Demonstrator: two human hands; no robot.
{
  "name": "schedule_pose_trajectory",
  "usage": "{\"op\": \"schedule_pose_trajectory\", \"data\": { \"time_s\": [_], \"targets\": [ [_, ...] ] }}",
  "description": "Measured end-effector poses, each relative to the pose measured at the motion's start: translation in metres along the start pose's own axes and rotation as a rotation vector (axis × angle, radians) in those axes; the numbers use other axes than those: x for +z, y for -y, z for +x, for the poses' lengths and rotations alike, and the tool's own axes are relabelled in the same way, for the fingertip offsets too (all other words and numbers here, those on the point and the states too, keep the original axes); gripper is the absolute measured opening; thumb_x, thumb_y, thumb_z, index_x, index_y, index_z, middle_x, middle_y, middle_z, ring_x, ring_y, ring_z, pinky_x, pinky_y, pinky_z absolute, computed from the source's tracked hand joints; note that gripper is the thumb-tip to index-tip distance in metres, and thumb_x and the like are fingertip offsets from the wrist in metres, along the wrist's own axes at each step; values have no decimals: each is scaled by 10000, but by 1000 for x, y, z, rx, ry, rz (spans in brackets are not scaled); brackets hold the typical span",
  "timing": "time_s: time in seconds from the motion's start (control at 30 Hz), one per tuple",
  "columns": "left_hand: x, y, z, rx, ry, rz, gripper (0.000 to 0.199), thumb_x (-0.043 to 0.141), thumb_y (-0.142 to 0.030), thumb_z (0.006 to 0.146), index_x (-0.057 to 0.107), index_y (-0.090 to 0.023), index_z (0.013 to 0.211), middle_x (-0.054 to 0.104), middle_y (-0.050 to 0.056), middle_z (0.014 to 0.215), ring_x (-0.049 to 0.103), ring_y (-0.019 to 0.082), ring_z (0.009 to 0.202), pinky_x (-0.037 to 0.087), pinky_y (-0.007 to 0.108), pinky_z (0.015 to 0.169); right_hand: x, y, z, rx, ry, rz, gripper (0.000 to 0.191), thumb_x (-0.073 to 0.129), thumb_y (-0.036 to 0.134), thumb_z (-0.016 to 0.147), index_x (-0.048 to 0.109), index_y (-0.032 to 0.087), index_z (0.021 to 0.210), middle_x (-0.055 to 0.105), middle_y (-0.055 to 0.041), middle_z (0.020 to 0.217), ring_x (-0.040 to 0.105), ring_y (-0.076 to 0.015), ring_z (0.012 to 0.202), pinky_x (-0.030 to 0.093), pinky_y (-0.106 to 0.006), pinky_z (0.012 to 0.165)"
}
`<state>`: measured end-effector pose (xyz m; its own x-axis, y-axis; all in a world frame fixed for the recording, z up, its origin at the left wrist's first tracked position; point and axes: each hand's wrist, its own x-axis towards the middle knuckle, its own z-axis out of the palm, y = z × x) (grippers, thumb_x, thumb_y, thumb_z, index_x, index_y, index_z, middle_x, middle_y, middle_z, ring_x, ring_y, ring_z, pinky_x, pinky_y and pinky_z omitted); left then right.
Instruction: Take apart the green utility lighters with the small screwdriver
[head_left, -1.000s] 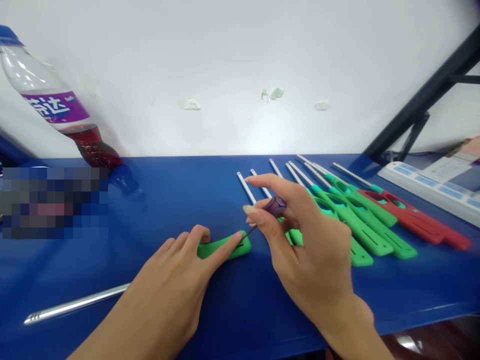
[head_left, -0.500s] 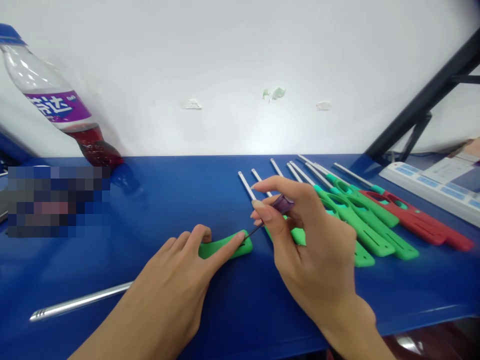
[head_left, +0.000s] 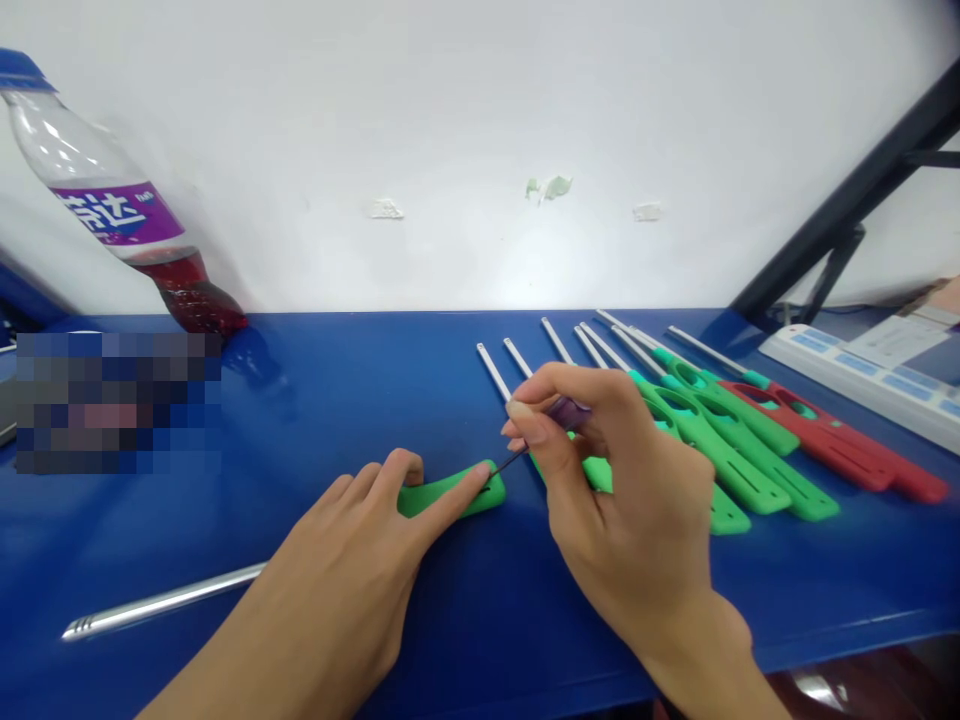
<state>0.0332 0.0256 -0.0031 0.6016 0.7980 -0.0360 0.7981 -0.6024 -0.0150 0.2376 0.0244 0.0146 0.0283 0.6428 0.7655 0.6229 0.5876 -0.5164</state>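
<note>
Under my left hand (head_left: 349, 565) a green long-nosed lighter (head_left: 433, 493) lies on the table, its handle end poking out past my index finger. That hand is closed around the lighter and covers its middle; the metal tube (head_left: 161, 602) comes out on the left. Between thumb and fingers, my right hand (head_left: 637, 510) pinches a small screwdriver (head_left: 568, 410) with a purple handle. Its thin dark shaft slants down to the slot in the lighter's handle end, beside my left index fingertip. Whether the tip is inside the slot cannot be made out.
Several green lighters (head_left: 739, 470) and two red lighters (head_left: 832, 440) lie on the blue table (head_left: 337, 390) at right. A white power strip (head_left: 862, 375) is beyond them. A drink bottle (head_left: 124, 210) stands at back left near a blurred patch. Behind is a white wall.
My right index finger has curled down closer to the thumb on the screwdriver. My left hand and the lighter stay in place.
</note>
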Motion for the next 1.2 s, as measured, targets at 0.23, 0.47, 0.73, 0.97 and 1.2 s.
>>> {"op": "schedule_pose_trajectory", "data": {
  "time_s": [0.23, 0.47, 0.73, 0.97, 1.2],
  "targets": [
    [-2, -1, 0, 0, 18, 8, 991, 358, 59, 863, 268, -482, 1688, 626, 156, 1365, 725, 350, 1112, 619, 586, 928, -1, 0, -1, -7, -7, 15, 66, 640, 194, 1084, 649, 245, 1124, 731, 51, 919, 749, -103, 764, 582, -221, 681],
    [1, 0, -2, 12, -19, -13, 954, 340, 34, 879, 288, -474, 1685, 633, 162, 1345, 721, 368, 1118, 614, 607, 919, 0, 0, -1, 9, -8, 21, 74, 628, 180, 1086, 650, 244, 1117, 725, 54, 923, 744, -96, 780, 580, -215, 699],
    [0, 0, -1, 1, 6, 1, 969, 350, 39, 877, 260, -479, 1690, 617, 161, 1395, 711, 367, 1156, 603, 610, 958, 1, -1, 0, -20, -13, 39, 52, 625, 192, 1091, 643, 238, 1110, 723, 55, 923, 736, -90, 772, 574, -207, 697],
    [-1, -1, -1, 8, 2, 13, 964, 356, 47, 872, 286, -461, 1689, 621, 168, 1373, 714, 358, 1135, 613, 600, 944, 0, -1, -1, -15, 12, 9, 65, 586, 196, 1113, 636, 238, 1118, 728, 52, 926, 723, -94, 765, 566, -219, 702],
    [5, 1, -2, 15, -37, -12, 943, 350, 24, 901, 255, -482, 1691, 611, 156, 1374, 708, 349, 1125, 604, 601, 940, -1, 1, 1, -44, 47, 33, 130, 544, 172, 1124, 628, 222, 1209, 746, 40, 975, 735, -90, 815, 570, -207, 739]
  ]
}}
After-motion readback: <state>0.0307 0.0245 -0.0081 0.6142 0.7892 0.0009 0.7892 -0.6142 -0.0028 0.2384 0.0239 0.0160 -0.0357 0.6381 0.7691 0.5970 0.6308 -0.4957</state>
